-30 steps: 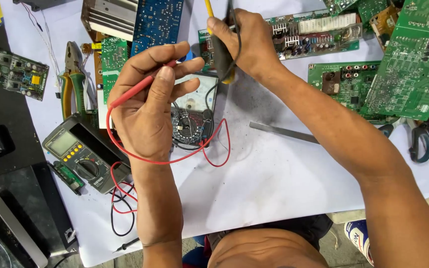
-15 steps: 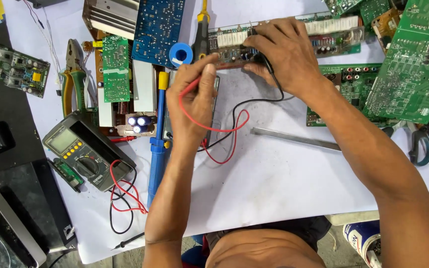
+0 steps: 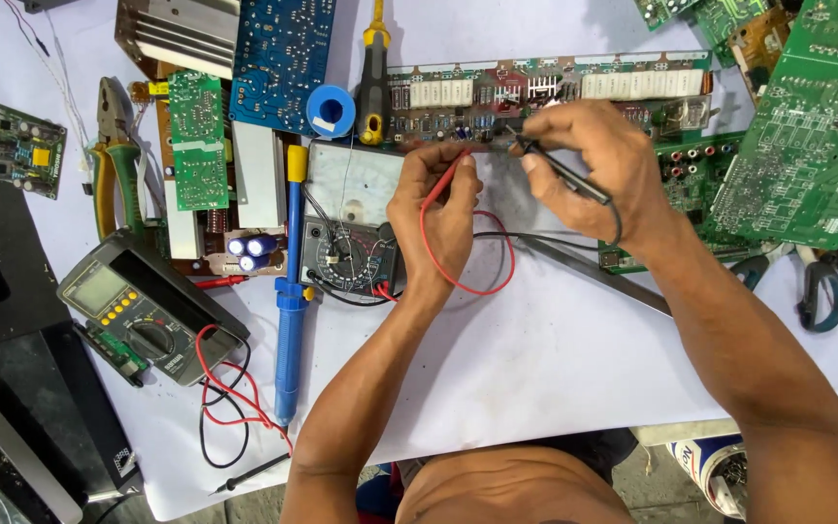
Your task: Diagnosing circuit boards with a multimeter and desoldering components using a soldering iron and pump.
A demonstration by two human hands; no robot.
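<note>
Probes are what both your hands are working with, and they meet over the long amplifier circuit board [image 3: 545, 97] lying across the top of the white sheet [image 3: 535, 388], its long axis running left to right. Starting at the left edge: a small green board [image 3: 7, 146] sits on the dark surface, then green-handled pliers [image 3: 113, 165], and below them a grey digital multimeter [image 3: 147, 311] with its own red and black leads coiled beside it. Next comes a blue desoldering pump [image 3: 291, 291] standing lengthwise, top to bottom, with a blue solder spool [image 3: 330, 109] and a yellow-and-black screwdriver [image 3: 373, 78] above it. Just right of the pump lies the analog meter [image 3: 351, 223], touching the near edge of the long board. Your left hand [image 3: 438, 209] rests partly over that meter, fingers closed on the red probe [image 3: 453, 170], its tip angled up toward the board's lower edge. Your right hand [image 3: 594, 170] is pinched shut on the black probe [image 3: 560, 170], whose tip points up and left onto the same stretch of board. The two tips sit near one another, the black one just right of the red; your right hand is the closer to the components. Farther right lie more green boards [image 3: 807, 136] and blue-handled cutters [image 3: 817, 291].
</note>
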